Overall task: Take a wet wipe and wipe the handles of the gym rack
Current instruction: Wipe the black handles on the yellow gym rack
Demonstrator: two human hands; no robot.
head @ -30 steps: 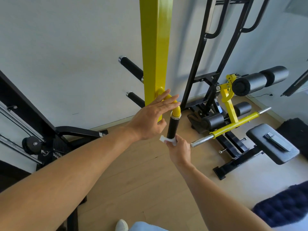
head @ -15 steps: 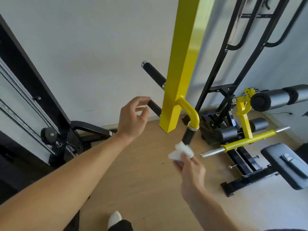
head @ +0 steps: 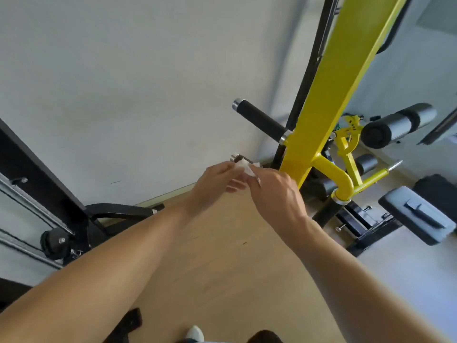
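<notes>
A yellow rack post runs down the right half of the view. From it, an upper black grip handle sticks out to the left. A lower black handle shows only its silver tip above my fingers. A third black handle hangs from the yellow curved tube at the right. My right hand and my left hand meet in front of the lower handle, both pinching a small white wet wipe between them.
A black cable machine frame with a pulley stands at the left. At the right sit a grey bench pad, foam rollers and a yellow bar on the wooden floor. A white wall lies behind.
My right hand left the hanging handle and carried the wipe left to the lower side handle. My left hand came in to meet it and now also grips the wipe.
</notes>
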